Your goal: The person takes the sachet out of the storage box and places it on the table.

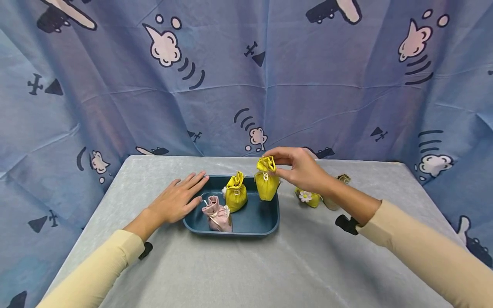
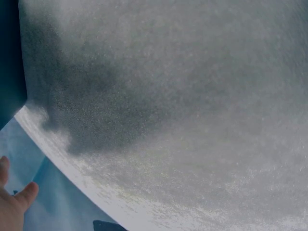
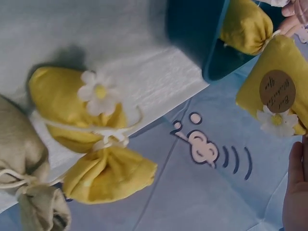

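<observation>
My right hand [image 1: 302, 169] pinches a yellow drawstring pouch [image 1: 266, 182] near its gathered neck, over the right end of the dark blue tray [image 1: 250, 234]. In the right wrist view, this held pouch [image 3: 269, 91] shows a round brown label and a white flower. My left hand [image 1: 175, 200] rests with spread, straight fingers on the tray's left rim. Inside the tray stand another yellow pouch [image 1: 236, 196] and a pink pouch [image 1: 218, 218] with a white flower. In the left wrist view only part of the left hand [image 2: 17, 202] shows.
Right of the tray, a yellow pouch [image 3: 62, 103] with a white flower lies on the table beside a beige pouch [image 3: 19, 144]. My right forearm partly covers them in the head view. A blue patterned curtain [image 1: 231, 85] hangs behind the grey-white table [image 1: 269, 273].
</observation>
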Tool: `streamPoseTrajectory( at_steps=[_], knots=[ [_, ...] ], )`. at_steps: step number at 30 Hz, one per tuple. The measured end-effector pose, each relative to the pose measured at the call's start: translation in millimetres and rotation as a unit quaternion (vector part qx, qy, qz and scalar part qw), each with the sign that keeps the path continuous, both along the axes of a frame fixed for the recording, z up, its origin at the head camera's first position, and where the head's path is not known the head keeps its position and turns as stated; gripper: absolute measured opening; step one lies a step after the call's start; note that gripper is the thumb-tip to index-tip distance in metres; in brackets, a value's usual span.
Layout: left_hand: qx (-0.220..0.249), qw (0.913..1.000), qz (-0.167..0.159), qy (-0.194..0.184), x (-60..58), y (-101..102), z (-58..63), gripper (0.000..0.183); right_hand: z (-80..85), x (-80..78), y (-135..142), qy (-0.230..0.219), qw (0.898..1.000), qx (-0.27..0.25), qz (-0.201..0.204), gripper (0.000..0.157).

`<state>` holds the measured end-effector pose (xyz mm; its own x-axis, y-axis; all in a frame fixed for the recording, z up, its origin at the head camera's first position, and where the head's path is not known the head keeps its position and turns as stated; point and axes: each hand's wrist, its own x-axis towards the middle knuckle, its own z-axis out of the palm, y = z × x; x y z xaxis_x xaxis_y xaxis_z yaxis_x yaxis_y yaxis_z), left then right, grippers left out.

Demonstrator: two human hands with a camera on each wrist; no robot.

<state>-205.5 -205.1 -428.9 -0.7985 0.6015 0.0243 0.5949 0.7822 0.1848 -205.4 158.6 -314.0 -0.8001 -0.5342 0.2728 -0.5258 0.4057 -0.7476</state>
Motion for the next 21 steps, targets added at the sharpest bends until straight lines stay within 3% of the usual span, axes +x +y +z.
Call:
streamPoseTrajectory(
  at_steps=[10, 21],
  knots=[
    [0.001, 1.0, 0.0, -0.003, -0.6, 0, 0.1, 0.063, -7.9, -12.3, 23, 0.003, 0.998, -0.002, -0.055, 0.04],
    [0.0, 1.0, 0.002, -0.003, -1.6, 0, -0.9, 0.063, -26.2, -19.4, 37, -0.007, 0.998, 0.006, -0.065, 0.036]
  ],
)
